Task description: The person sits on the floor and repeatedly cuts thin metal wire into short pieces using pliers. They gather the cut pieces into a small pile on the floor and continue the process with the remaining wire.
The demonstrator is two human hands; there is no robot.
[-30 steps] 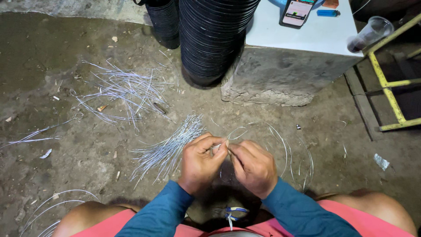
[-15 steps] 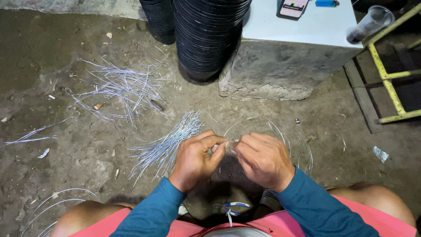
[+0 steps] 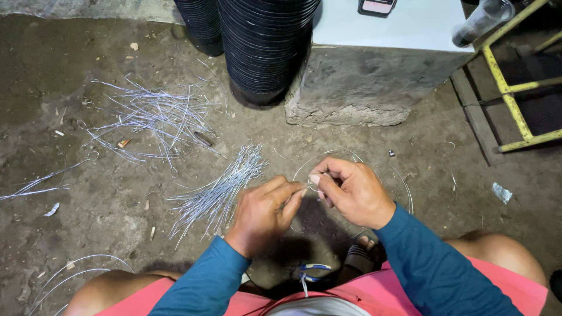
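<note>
We pinch a thin wire (image 3: 307, 188) between both hands: left hand (image 3: 263, 212) and right hand (image 3: 351, 193) fingers clamped on it, close together for control, above the floor (image 3: 105, 210) beside the cut wire bundle (image 3: 219, 190).

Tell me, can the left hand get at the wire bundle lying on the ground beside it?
Probably yes. The left hand is just right of the wire bundle, with only bare floor between, though its fingers pinch a thin wire with the right hand.
</note>
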